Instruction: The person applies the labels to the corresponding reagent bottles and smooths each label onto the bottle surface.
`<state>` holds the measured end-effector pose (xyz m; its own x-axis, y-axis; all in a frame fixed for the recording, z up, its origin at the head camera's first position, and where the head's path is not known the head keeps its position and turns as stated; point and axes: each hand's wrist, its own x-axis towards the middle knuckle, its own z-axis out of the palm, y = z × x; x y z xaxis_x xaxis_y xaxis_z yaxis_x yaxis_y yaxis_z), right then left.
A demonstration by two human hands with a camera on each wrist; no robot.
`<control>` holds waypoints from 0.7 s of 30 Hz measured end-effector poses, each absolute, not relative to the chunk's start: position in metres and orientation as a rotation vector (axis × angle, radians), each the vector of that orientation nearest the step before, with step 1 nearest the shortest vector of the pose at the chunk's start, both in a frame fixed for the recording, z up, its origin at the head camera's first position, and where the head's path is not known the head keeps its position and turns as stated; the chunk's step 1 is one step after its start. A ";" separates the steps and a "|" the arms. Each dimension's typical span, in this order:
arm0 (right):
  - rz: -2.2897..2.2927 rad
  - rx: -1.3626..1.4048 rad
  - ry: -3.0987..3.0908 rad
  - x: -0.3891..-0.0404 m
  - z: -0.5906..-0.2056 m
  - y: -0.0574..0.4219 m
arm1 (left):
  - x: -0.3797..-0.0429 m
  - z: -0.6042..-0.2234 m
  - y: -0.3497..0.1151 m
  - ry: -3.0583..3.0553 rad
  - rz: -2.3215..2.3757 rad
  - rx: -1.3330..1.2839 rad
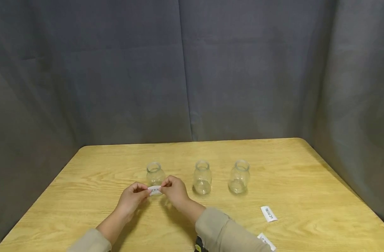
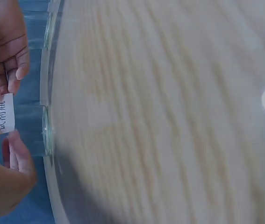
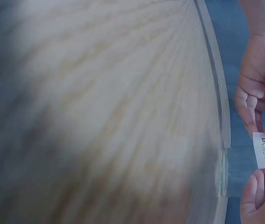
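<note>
A small white paper label point(image 1: 154, 190) with handwritten black characters is stretched between both hands. My left hand point(image 1: 133, 197) pinches its left end between thumb and fingers, while my right hand point(image 1: 176, 192) pinches the right end. Just behind the label stands a clear glass jar point(image 1: 155, 174), its lower front partly covered by the label and fingers in the head view. Both wrist views show the writing on the label point(image 2: 1, 113) and the fingertips at its two ends.
Two more clear glass jars stand upright to the right, a middle one point(image 1: 203, 178) and a right one point(image 1: 240, 177). Two written labels, one farther point(image 1: 269, 214) and one nearer point(image 1: 266, 241), lie at the front right of the wooden table point(image 1: 321, 196). Dark curtains point(image 1: 132, 87) surround it.
</note>
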<state>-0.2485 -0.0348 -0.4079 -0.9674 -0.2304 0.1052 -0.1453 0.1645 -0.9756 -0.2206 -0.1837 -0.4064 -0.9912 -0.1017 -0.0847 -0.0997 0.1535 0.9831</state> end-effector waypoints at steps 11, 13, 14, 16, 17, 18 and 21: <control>-1.953 -0.365 2.367 -0.256 -0.408 -0.037 | -0.225 -0.403 -0.182 -2.477 -1.887 0.216; -1.970 -0.354 2.344 -0.256 -0.408 -0.036 | -0.227 -0.402 -0.179 -2.476 -1.873 0.226; -1.977 -0.349 2.333 -0.256 -0.409 -0.035 | -0.228 -0.402 -0.178 -2.478 -1.868 0.228; -1.986 -0.343 2.312 -0.255 -0.408 -0.034 | -0.229 -0.403 -0.176 -2.477 -1.867 0.237; -1.983 -0.341 2.315 -0.256 -0.409 -0.033 | -0.230 -0.403 -0.176 -2.479 -1.862 0.237; -1.978 -0.339 2.324 -0.256 -0.409 -0.033 | -0.230 -0.403 -0.176 -2.489 -1.856 0.239; -1.940 -0.334 2.373 -0.256 -0.409 -0.033 | -0.230 -0.404 -0.177 -2.511 -1.852 0.234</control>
